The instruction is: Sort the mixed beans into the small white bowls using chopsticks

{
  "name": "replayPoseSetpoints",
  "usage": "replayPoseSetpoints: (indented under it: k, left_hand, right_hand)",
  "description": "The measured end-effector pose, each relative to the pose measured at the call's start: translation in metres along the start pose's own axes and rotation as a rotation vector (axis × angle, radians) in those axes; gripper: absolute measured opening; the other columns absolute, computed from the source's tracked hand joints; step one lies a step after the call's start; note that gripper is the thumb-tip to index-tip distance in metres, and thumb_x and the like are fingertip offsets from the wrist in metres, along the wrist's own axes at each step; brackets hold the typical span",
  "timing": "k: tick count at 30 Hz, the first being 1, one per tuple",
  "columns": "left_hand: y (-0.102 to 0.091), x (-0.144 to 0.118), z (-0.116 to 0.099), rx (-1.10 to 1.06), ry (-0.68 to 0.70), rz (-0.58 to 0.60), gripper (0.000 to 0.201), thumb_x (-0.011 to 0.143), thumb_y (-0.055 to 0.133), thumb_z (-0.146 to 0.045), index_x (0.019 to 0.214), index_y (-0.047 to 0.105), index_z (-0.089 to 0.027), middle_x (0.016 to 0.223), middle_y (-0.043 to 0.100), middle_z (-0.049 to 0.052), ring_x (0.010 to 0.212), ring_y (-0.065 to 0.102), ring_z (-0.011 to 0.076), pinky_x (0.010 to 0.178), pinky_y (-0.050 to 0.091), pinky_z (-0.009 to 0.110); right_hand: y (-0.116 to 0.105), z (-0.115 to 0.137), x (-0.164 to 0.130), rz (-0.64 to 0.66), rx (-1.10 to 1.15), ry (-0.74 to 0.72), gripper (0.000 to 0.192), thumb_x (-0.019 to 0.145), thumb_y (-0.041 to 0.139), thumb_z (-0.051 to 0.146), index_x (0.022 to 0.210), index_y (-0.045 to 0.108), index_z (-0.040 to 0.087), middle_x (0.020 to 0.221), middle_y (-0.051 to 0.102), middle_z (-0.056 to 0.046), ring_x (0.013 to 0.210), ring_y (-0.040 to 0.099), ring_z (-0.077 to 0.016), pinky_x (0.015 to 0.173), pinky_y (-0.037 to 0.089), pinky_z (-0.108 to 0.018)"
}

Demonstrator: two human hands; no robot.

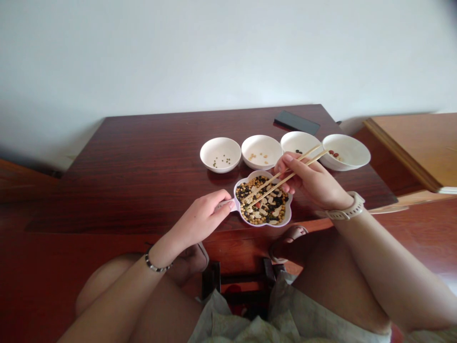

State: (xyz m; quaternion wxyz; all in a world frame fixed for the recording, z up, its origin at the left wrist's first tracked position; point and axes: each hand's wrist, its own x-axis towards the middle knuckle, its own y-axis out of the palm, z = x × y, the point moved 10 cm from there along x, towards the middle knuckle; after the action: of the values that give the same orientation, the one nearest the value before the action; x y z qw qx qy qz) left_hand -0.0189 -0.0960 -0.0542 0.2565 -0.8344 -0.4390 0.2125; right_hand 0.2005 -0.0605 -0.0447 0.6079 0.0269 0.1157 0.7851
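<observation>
chopsticks [282, 178] were pinched in the right hand [314, 183], fingers closed around their upper ends, so that the shafts slanted down and to the left with their tips in the flower-shaped dish [264, 200] of mixed beans and seeds. that dish sat near the front edge of the dark wooden table [143, 157], close to the person's body, which kept the pile within easy reach of the tips. the left hand [203, 219] was closed lightly on the small handle at the dish's left side, thumb and fingers narrowed around it, apparently to steady the dish against the prodding of the sticks. behind the dish, four white bowls stood in a row, just beside one another: the green-bean bowl [220, 154] farthest left, the yellow-bean bowl [262, 151] next, then the dark-bean bowl [300, 143] partly hidden by the right hand, and the red-bean bowl [345, 151] farthest right. each held only a few pieces of one kind, so the row seemed laid out for keeping sorts apart. a black phone [297, 122] lay flat near the table's far edge, well apart from the bowls.
</observation>
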Motion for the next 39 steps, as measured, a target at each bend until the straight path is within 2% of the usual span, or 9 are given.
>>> replayPoseSetpoints:
  k: [12, 19, 24, 32, 39]
  left_hand:
    - [-0.002, -0.002, -0.001, 0.000, 0.008, -0.016, 0.033, 0.111, 0.051, -0.044, 0.093, 0.063, -0.019, 0.087, 0.068, -0.001, 0.078, 0.059, 0.0147, 0.072, 0.039, 0.028]
    - [0.000, -0.001, 0.003, 0.007, 0.007, -0.006, 0.034, 0.111, 0.050, -0.046, 0.093, 0.062, -0.020, 0.085, 0.066, -0.002, 0.076, 0.058, 0.0148, 0.071, 0.039, 0.028]
    - [0.000, -0.001, 0.002, 0.009, 0.002, -0.009, 0.034, 0.111, 0.049, -0.047, 0.092, 0.062, -0.020, 0.084, 0.065, -0.002, 0.076, 0.058, 0.0149, 0.071, 0.039, 0.028]
    - [-0.002, -0.002, 0.000, 0.003, 0.007, -0.020, 0.035, 0.110, 0.049, -0.046, 0.092, 0.062, -0.020, 0.085, 0.067, -0.001, 0.077, 0.058, 0.0156, 0.071, 0.040, 0.028]
    - [-0.001, -0.002, -0.001, -0.001, 0.013, -0.013, 0.035, 0.111, 0.048, -0.046, 0.092, 0.063, -0.020, 0.086, 0.067, -0.001, 0.078, 0.059, 0.0162, 0.072, 0.040, 0.028]
  right_hand:
    - [-0.009, 0.012, 0.000, -0.090, -0.050, -0.075, 0.036, 0.104, 0.065, 0.047, 0.081, 0.064, 0.020, 0.071, 0.060, -0.002, 0.054, 0.055, -0.0105, 0.048, 0.044, -0.022]
    - [-0.010, 0.014, -0.002, -0.067, -0.045, -0.067, 0.033, 0.106, 0.062, 0.044, 0.084, 0.066, 0.019, 0.067, 0.057, -0.001, 0.051, 0.052, -0.0104, 0.044, 0.038, -0.022]
    - [-0.010, 0.010, -0.002, -0.068, -0.060, -0.044, 0.034, 0.106, 0.062, 0.044, 0.083, 0.066, 0.019, 0.069, 0.059, -0.002, 0.055, 0.055, -0.0114, 0.049, 0.045, -0.022]
    - [-0.010, 0.015, -0.001, -0.099, -0.060, -0.079, 0.035, 0.104, 0.065, 0.046, 0.081, 0.065, 0.019, 0.067, 0.058, -0.002, 0.053, 0.053, -0.0115, 0.048, 0.043, -0.023]
    - [-0.017, 0.020, -0.003, -0.109, -0.027, -0.111, 0.035, 0.100, 0.070, 0.049, 0.080, 0.063, 0.021, 0.073, 0.057, -0.001, 0.055, 0.052, -0.0112, 0.047, 0.043, -0.024]
